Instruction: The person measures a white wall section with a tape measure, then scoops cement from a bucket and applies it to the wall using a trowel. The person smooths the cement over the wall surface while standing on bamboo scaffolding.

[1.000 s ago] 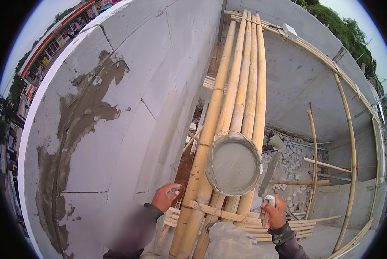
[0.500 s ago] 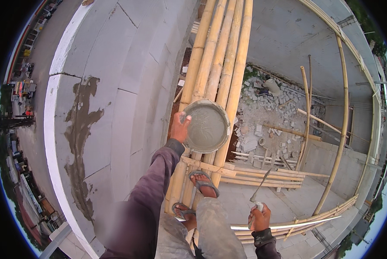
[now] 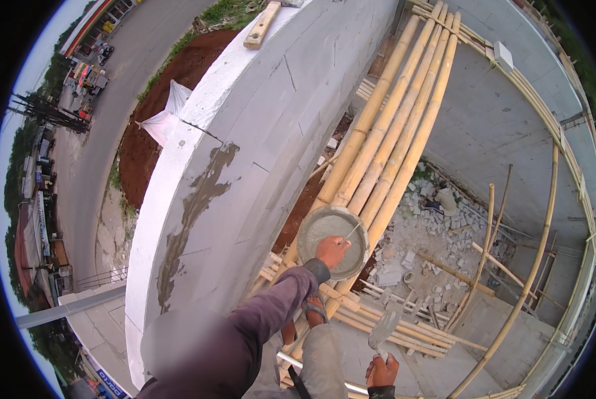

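Observation:
A round bucket [image 3: 302, 247] with wet grey mortar [image 3: 320, 227] in it stands on the bamboo poles in front of me. My left hand [image 3: 332, 253] is over the mortar, fingers closed on a thin, light, stick-like piece [image 3: 355, 230] that slants toward the bucket's far right rim. What exactly this piece is, I cannot make out. Low on the right, my right hand [image 3: 381, 371] grips a trowel [image 3: 384, 330], its blade pointing up and smeared with grey mortar. Left of the bucket runs a grey block wall [image 3: 258, 143], with a wet mortar smear [image 3: 198, 199] on its face.
Under the bucket is a walkway of bamboo poles [image 3: 404, 126], with my sandalled foot [image 3: 316, 309] on it. Rubble [image 3: 404, 259] lies far below on the right, beside upright bamboo poles [image 3: 547, 219]. A wooden piece [image 3: 262, 25] rests on the wall top; a road [image 3: 105, 166] lies beyond.
My left hand has left the bucket's left rim and is now over the mortar, holding the thin piece. The trowel's blade has turned its broad face into view. The whole view has shifted.

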Demonstrator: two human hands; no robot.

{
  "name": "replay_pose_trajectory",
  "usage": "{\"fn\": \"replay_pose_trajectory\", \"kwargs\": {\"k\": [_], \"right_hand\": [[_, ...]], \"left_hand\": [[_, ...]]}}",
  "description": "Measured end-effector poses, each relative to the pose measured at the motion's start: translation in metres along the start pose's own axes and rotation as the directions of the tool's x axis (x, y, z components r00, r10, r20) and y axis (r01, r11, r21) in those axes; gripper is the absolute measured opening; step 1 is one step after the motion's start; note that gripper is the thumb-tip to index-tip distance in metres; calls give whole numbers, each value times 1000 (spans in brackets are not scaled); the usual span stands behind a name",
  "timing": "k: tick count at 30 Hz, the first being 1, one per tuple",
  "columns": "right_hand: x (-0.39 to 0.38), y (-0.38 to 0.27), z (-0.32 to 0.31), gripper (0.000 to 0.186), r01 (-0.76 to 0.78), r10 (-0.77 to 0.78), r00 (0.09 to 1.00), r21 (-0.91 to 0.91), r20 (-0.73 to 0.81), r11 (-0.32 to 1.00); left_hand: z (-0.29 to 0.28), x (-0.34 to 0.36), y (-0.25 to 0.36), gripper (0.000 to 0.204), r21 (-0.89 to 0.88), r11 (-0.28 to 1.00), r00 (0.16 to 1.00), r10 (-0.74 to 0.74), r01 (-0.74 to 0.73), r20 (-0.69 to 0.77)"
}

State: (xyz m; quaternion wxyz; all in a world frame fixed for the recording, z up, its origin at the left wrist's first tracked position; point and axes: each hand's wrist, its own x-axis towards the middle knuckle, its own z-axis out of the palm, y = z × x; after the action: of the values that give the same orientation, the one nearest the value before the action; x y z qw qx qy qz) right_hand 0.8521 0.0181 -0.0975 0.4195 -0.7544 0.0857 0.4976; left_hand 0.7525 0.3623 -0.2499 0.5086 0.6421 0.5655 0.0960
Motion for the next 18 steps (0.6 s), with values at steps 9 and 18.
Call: {"fn": "replay_pose_trajectory", "kwargs": {"k": [9,18], "right_hand": [[6,-177,47,11,213,-183,974,-257,134,943],[41,-340,151,35,575,-322,811,-768,489,281]], "left_hand": [[-100,-37,128,35,-454,872,983,-168,182,71],[-174,-18,232,34,-814,510,937,-331,278,113]]}}
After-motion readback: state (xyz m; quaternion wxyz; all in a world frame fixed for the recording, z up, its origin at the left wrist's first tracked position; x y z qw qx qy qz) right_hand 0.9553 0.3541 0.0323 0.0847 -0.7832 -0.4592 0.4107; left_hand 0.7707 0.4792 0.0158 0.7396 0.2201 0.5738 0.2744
